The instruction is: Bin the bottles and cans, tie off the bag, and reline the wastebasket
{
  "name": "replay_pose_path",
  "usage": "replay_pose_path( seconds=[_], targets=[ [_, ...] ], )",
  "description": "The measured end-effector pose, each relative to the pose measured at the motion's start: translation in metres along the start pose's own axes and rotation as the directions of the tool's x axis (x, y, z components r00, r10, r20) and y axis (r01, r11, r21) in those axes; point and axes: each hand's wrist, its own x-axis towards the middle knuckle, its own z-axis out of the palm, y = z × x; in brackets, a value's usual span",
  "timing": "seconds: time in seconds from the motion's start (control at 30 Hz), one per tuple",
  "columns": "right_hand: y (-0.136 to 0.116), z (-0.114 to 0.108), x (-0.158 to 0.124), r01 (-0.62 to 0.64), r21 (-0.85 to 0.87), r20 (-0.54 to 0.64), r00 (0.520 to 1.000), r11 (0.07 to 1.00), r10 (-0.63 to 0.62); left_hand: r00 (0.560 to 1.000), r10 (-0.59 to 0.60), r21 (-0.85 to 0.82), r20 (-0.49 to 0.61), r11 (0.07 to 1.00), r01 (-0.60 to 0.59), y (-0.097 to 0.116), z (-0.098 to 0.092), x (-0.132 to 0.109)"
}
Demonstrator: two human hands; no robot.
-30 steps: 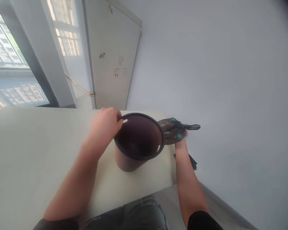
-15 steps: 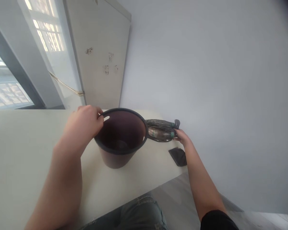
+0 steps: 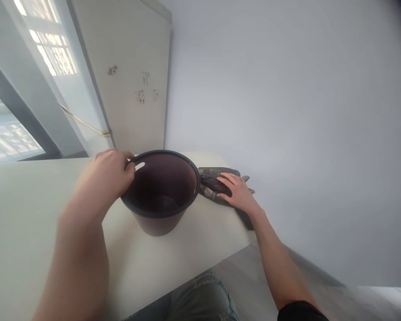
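A dark round bin (image 3: 160, 196) stands upright on the pale table (image 3: 26, 214), its inside bare. My left hand (image 3: 107, 176) is closed over the bin's rim at the left, by a handle slot. To the right of the bin lies a crumpled dark plastic bag (image 3: 214, 180) on the table. My right hand (image 3: 237, 191) rests flat on that bag with the fingers stretched out. A small dark flat item (image 3: 247, 219) pokes out under my right wrist at the table's edge.
A pale fridge (image 3: 127, 76) with small stains stands behind the table, beside a window (image 3: 6, 133) at the left. A plain white wall (image 3: 287, 111) fills the right. Grey floor (image 3: 247, 276) shows below the table's right edge, and my trouser leg (image 3: 194, 303) is below.
My right hand let the bag down from the air onto the table and now lies flat on it. The view shifted, so the bin sits further left. My left hand kept its hold on the rim.
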Motion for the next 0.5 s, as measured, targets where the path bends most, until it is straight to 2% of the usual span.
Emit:
replay_pose_path(
  seconds=[0.07,0.23,0.33,0.43,0.5],
  targets=[
    [0.013,0.010,-0.004,-0.050,-0.021,0.022,0.998,0.999,0.050,1.000,-0.009,-0.007,0.011,1.000,0.009,0.001,0.000,0.001],
    [0.045,0.033,-0.012,-0.158,0.071,0.011,0.987,0.985,0.158,0.998,-0.055,-0.062,-0.024,0.997,0.053,0.001,0.002,0.008],
    [0.040,0.033,-0.019,-0.192,0.123,-0.045,0.979,0.974,0.199,0.997,-0.067,-0.067,-0.028,0.996,0.065,0.001,0.004,0.014],
    [0.028,0.021,-0.032,-0.221,0.168,-0.178,0.952,0.961,0.250,0.997,-0.078,-0.032,-0.017,0.996,0.078,0.001,0.005,0.016],
    [0.021,0.015,-0.043,-0.236,0.174,-0.186,0.946,0.956,0.267,0.997,-0.076,-0.022,-0.006,0.997,0.076,0.002,0.005,0.016]
  ],
)
